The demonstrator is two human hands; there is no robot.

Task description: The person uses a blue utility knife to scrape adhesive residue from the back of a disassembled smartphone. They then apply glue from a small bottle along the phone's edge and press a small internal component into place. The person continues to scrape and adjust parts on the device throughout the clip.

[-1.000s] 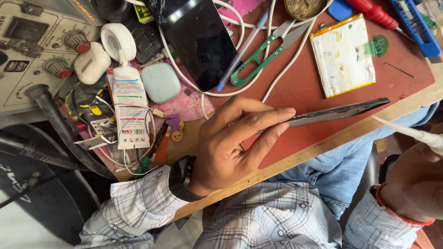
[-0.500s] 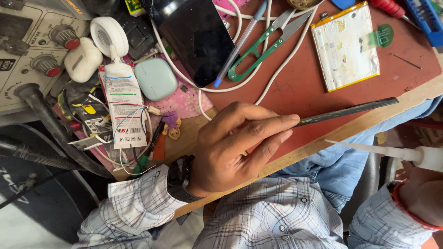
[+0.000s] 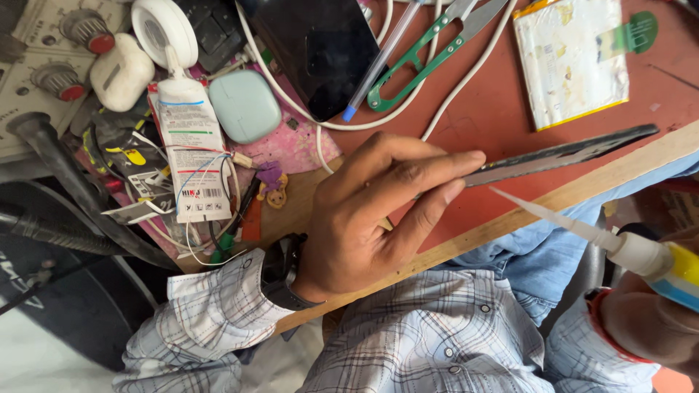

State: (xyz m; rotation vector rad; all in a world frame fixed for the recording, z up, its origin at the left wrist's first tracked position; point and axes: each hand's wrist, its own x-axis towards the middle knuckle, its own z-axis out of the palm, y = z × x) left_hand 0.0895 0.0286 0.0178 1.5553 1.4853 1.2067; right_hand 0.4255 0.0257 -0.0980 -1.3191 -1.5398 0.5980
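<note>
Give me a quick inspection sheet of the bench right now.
Surface: red mat on a wooden bench.
Job's things: thin dark panel held edge-on; white-nozzled glue tube.
Clutter: green snips, blue pen, foil battery, black phone, mint case.
Hands: left hand pinches the panel; right hand grips the tube.
Cables: white cable loops across the mat.
Surroundings: knobbed unit beside the mat.

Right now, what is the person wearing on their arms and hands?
Both hands are bare, with no gloves. The left hand comes out of a pale checked shirt sleeve with thin blue and brown lines, and a dark watch sits on that wrist. The right hand has the same checked sleeve and a thin red band round the wrist.
</note>
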